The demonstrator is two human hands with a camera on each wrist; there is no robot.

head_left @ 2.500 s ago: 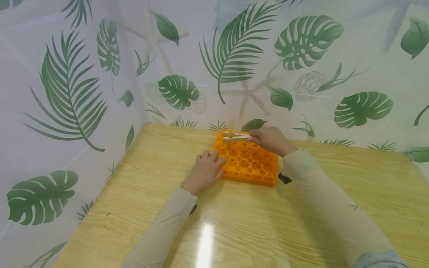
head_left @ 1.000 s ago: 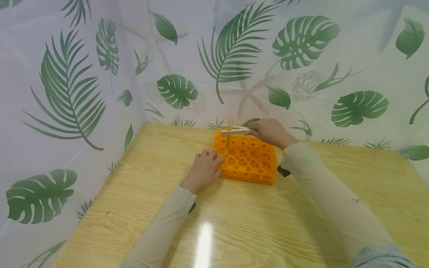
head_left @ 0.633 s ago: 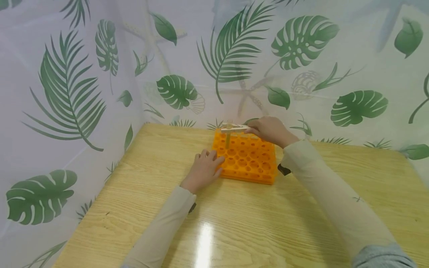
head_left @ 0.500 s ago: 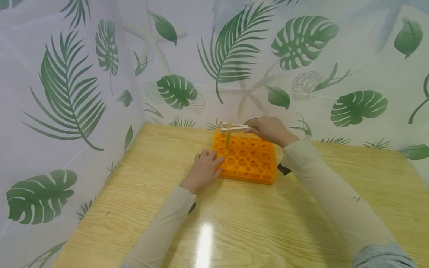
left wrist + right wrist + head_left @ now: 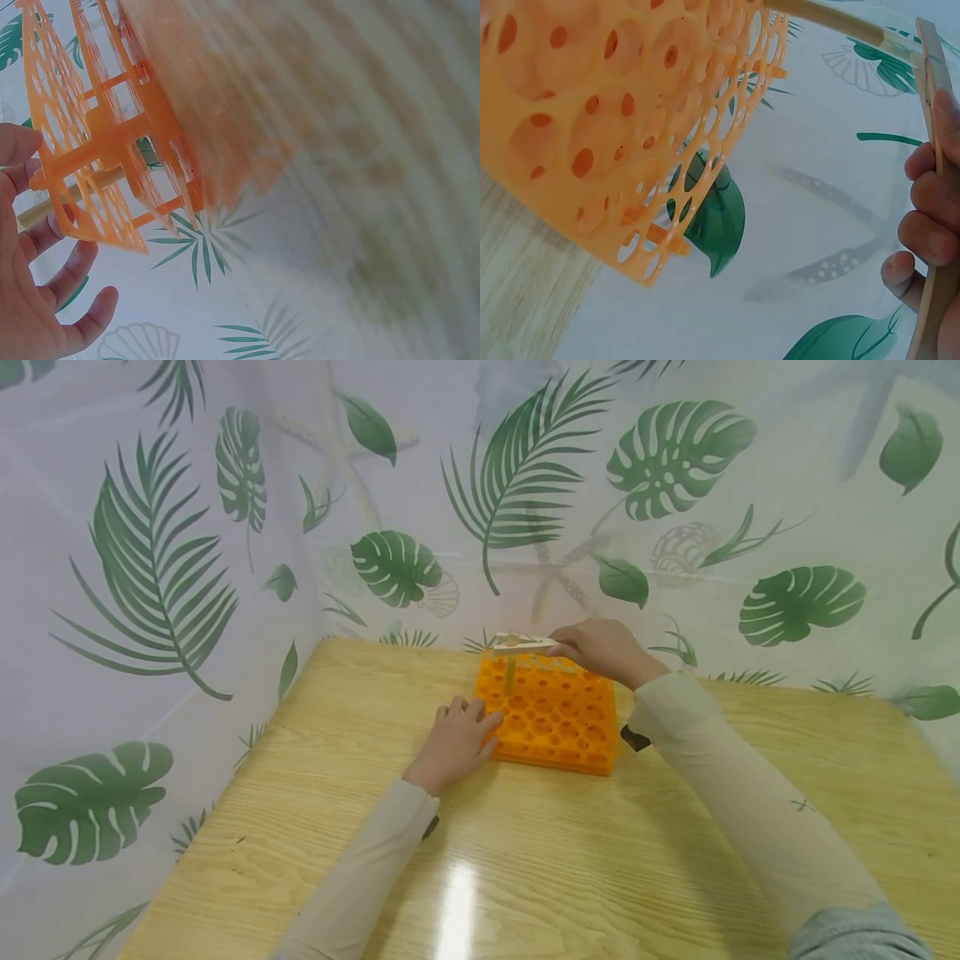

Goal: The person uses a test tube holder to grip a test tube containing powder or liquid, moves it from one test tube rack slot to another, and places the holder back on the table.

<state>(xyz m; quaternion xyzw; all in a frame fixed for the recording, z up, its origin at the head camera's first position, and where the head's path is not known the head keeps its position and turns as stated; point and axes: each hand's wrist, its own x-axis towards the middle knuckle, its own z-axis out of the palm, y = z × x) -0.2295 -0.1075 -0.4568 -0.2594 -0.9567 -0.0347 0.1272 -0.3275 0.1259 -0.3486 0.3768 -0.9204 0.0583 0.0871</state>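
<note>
We've the test tube (image 5: 510, 677) at approx. 9 o'clock from our R hand (image 5: 600, 647), long axis near upright; the wooden clamp (image 5: 522, 645), running 3-to-9, grips it near its top. R fingers are curled tight round the clamp; R is the hand working the tube, though L isn't far, at abt 7 o'clock from it. Our L hand (image 5: 453, 739) has fingers spread, loosely bent, tips on the orange rack (image 5: 558, 762) at its 8–9 o'clock side, w/o wrapping it.

Containers: tube's lower part sits thru a rack hole, approx. 10–11 o'clock from rack ctr; yellowish liquid (image 5: 836, 21) inside. Can't tell if its bottom's seated.
</note>
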